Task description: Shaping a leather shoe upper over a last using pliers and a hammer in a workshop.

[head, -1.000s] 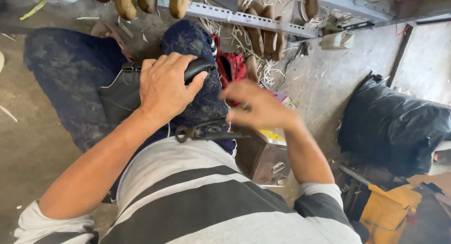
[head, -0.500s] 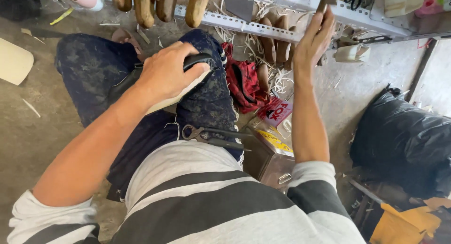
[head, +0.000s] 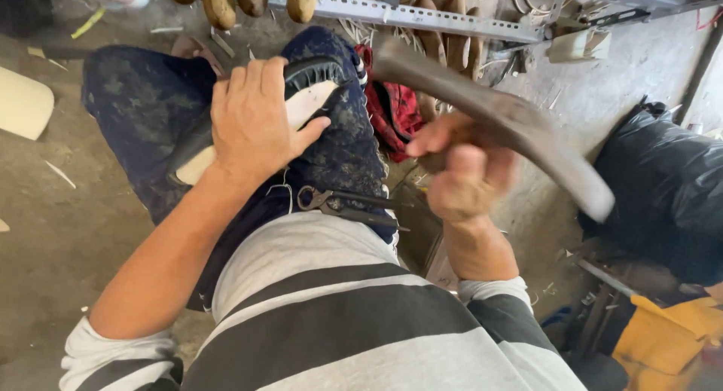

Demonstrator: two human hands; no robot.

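My left hand [head: 254, 121] presses down on a shoe [head: 310, 97] with a pale sole and black rim, which rests on my left knee. My right hand [head: 461, 176] is shut around a hammer [head: 520, 123] with a worn, curved grey body. The hammer is blurred and raised to the right of the shoe, with one end pointing up toward the rack and the other down to the right. A pair of dark pliers [head: 339, 204] lies on my lap between the two hands.
A metal rack rail [head: 422, 18] crosses the top, with wooden shoe lasts [head: 218, 1] hanging from it. A red cloth [head: 395, 108] lies beyond my knee. A black plastic bag [head: 670, 187] sits at right, a yellow object [head: 663, 338] at lower right, a pale board [head: 22, 101] at left.
My right hand, which reached up to the rack half a second ago, has come back down holding the hammer. My left hand has stayed on the shoe.
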